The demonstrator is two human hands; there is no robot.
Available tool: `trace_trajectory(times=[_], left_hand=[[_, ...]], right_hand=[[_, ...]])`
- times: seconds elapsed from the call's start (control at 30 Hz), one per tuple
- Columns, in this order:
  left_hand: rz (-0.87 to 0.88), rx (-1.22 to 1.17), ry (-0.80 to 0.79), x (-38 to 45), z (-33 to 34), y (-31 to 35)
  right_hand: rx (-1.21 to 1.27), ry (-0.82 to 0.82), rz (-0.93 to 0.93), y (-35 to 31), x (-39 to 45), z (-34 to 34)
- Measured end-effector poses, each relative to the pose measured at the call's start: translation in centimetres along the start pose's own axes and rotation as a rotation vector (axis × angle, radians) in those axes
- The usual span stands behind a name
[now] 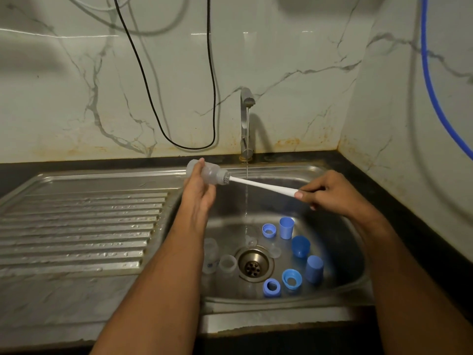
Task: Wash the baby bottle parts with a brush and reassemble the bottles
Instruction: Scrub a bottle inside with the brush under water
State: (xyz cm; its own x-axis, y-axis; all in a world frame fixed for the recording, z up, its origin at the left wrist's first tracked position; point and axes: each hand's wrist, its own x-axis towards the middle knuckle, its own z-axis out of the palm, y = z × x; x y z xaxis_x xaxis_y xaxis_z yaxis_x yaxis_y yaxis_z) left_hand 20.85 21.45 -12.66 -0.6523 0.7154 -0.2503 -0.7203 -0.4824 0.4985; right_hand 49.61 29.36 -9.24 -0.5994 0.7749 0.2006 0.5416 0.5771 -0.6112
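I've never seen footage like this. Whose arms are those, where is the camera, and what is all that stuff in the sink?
There is no machine here: a person wears a wide-angle camera on the head, looking down at their own two arms. The left hand grips a clear baby bottle held sideways above the sink. The right hand pinches the white handle of a bottle brush, whose bristle end sits in the bottle's mouth. A thin stream runs from the tap behind the brush. On the sink floor, around the drain, lie blue caps, blue screw rings and a few clear parts, waiting. Left of the basin is a wet ribbed draining board.
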Motion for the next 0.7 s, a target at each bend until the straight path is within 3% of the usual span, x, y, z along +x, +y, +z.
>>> trace_trajectory(times=[0.37,0.57,0.7], left_hand=[[-0.011,-0.047,0.005,0.3,-0.4,0.5],[0.017,-0.062,0.1,0.8,-1.2,0.6],[-0.006,-0.071,0.121,0.6,-1.0,0.2]], right_hand=[[0.062,-0.015,0.034,0.0,-0.5,-0.9],[-0.059,0.022,0.181,1.7,-1.0,-2.8],[0.015,0.055,0.227,2.3,-1.3,-3.4]])
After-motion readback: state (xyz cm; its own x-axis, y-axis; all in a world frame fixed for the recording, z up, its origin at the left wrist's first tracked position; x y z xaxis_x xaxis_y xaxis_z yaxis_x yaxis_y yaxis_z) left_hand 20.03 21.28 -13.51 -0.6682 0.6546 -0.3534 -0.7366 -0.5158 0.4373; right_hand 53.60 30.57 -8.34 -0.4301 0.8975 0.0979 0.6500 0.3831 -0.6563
